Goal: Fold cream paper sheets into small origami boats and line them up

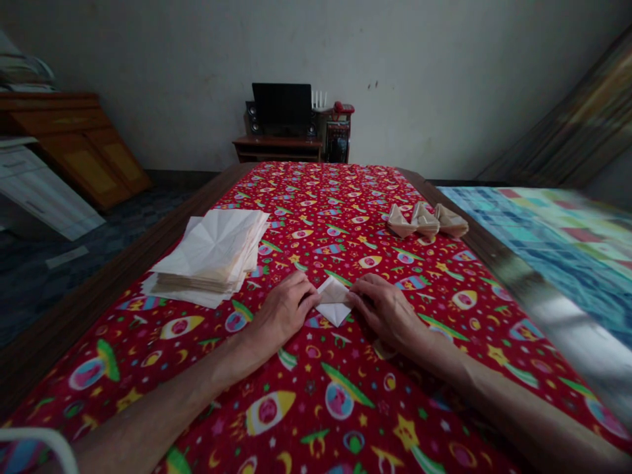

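A small piece of folded white paper (335, 304) lies on the red patterned cloth, shaped like a diamond with a crease across its middle. My left hand (289, 299) pinches its left corner between thumb and fingers. On the opposite corner, my right hand (382, 304) has the same kind of pinch. To the left sits a stack of creased paper sheets (212, 247), the top one marked with folds running out from its centre. Three folded paper shapes (425, 222) stand in a row at the right edge of the cloth.
The red cloth (340, 395) covers a long, dark-edged table. A bed with a patchwork cover (557, 230) is at the right. Wooden cabinets (93, 151) stand left, and a monitor (282, 104) is by the far wall. A white curved object (42, 436) shows at lower left.
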The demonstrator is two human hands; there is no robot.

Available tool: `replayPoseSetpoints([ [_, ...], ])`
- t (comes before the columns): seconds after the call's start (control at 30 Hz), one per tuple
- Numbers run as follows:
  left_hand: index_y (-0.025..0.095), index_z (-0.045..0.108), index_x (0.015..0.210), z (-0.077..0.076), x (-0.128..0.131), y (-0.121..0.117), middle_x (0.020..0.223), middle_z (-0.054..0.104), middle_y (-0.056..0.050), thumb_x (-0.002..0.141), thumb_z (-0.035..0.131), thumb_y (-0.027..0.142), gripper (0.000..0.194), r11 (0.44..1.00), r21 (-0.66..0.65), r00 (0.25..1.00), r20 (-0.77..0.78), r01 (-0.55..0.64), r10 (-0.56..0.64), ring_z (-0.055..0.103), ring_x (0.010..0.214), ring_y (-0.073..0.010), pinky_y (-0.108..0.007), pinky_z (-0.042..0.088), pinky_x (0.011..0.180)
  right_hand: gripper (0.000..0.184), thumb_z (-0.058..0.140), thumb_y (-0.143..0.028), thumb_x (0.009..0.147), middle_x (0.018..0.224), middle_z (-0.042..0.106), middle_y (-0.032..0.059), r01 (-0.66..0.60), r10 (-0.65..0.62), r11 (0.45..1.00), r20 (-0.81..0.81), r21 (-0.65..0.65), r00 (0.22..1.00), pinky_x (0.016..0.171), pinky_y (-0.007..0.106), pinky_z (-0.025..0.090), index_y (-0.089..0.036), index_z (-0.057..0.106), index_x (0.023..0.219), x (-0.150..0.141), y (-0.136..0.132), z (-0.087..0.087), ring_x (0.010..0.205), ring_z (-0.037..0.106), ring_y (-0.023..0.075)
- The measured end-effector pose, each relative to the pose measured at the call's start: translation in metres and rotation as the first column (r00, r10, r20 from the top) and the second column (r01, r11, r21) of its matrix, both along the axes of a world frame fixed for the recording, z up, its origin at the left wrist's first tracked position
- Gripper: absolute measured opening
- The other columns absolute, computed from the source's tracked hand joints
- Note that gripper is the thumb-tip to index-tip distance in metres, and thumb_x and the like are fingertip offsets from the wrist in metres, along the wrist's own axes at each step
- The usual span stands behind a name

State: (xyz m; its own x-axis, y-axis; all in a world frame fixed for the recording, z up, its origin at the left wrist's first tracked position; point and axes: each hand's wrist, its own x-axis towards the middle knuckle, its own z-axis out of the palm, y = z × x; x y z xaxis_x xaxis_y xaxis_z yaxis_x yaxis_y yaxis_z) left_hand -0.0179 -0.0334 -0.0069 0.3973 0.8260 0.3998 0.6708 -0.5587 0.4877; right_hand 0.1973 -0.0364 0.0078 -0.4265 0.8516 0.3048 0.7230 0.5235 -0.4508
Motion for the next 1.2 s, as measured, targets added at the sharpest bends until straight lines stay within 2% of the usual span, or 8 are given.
replayPoseSetpoints([
  [0.17,0.017,0.057,0.077,0.002,-0.002,0.000,0.082,0.052,0.000,0.084,0.059,0.021,0.008,0.999,-0.037,1.000,-0.005,0.014,-0.014,0.054,0.075,-0.0132,-0.025,0.045,0.068,0.025,0.044,-0.028,0.093,0.073,0.053,0.0037,0.027,-0.036,0.997,0.112,0.077,0.993,0.061,0.026,0.035,-0.018,0.055,0.072,-0.001,-0.002,-0.004,0.067,0.047,0.0145],
  [0.3,0.016,0.059,0.075,0.003,-0.005,0.003,0.081,0.053,0.000,0.081,0.061,0.015,0.007,0.997,-0.078,0.999,0.032,0.017,-0.015,0.054,0.074,-0.0126,-0.024,0.044,0.068,0.023,0.042,-0.027,0.093,0.075,0.052,0.0044,0.035,-0.052,0.990,0.121,0.139,0.991,0.065,0.027,0.039,-0.018,0.055,0.077,0.000,-0.003,-0.007,0.069,0.048,0.0155],
  [0.43,0.016,0.057,0.073,0.002,-0.003,0.003,0.080,0.052,0.000,0.084,0.058,0.015,0.011,0.998,-0.062,1.000,-0.004,-0.014,0.014,0.053,0.076,-0.0135,-0.025,0.044,0.071,0.021,0.037,-0.027,0.094,0.084,0.055,0.0075,-0.018,-0.002,0.979,0.093,0.205,0.996,0.073,0.031,0.044,-0.018,0.056,0.091,0.004,-0.004,-0.015,0.080,0.051,0.0183],
  [0.63,0.016,0.056,0.073,0.003,-0.005,0.006,0.080,0.053,-0.001,0.088,0.052,0.020,0.016,0.999,-0.031,0.993,-0.117,-0.018,0.015,0.053,0.077,-0.0154,-0.028,0.042,0.072,0.025,0.035,-0.020,0.094,0.106,0.058,0.0107,-0.099,0.032,0.963,0.256,0.251,0.966,0.094,0.041,0.041,-0.020,0.055,0.109,0.012,-0.010,-0.017,0.109,0.049,0.0241],
  [0.77,0.017,0.059,0.077,0.004,-0.012,0.012,0.082,0.054,0.000,0.081,0.063,0.020,0.007,0.992,-0.089,0.996,-0.025,0.084,-0.087,0.053,0.074,-0.0133,-0.025,0.043,0.067,0.026,0.032,-0.019,0.095,0.100,0.059,0.0120,-0.109,0.013,0.949,0.309,0.296,0.951,0.094,0.039,0.042,-0.017,0.056,0.102,0.007,-0.013,-0.008,0.106,0.051,0.0234],
  [0.9,0.016,0.060,0.073,0.004,-0.014,0.014,0.079,0.054,0.000,0.079,0.064,0.014,0.007,0.992,-0.112,0.998,0.005,0.065,-0.065,0.054,0.075,-0.0134,-0.024,0.042,0.068,0.025,0.031,-0.016,0.095,0.089,0.059,0.0094,-0.095,-0.026,0.924,0.308,0.371,0.951,0.087,0.036,0.045,-0.018,0.056,0.092,0.001,-0.011,-0.002,0.094,0.054,0.0212],
  [1.0,0.015,0.060,0.071,0.004,-0.011,0.013,0.078,0.054,-0.001,0.079,0.064,0.014,0.009,0.993,-0.113,0.999,0.009,0.034,-0.034,0.054,0.076,-0.0142,-0.025,0.041,0.069,0.024,0.033,-0.016,0.094,0.082,0.056,0.0073,-0.084,-0.036,0.943,0.351,0.321,0.936,0.078,0.031,0.045,-0.018,0.054,0.083,-0.002,-0.010,0.002,0.081,0.053,0.0190],
  [1.2,0.015,0.058,0.070,0.003,-0.006,0.009,0.078,0.053,-0.001,0.082,0.059,0.016,0.012,0.997,-0.073,1.000,-0.003,-0.020,0.020,0.052,0.074,-0.0139,-0.026,0.041,0.067,0.023,0.036,-0.017,0.093,0.078,0.055,0.0062,-0.070,-0.043,0.966,0.422,0.249,0.905,0.071,0.030,0.040,-0.018,0.051,0.075,-0.006,-0.005,0.005,0.075,0.050,0.0187],
])
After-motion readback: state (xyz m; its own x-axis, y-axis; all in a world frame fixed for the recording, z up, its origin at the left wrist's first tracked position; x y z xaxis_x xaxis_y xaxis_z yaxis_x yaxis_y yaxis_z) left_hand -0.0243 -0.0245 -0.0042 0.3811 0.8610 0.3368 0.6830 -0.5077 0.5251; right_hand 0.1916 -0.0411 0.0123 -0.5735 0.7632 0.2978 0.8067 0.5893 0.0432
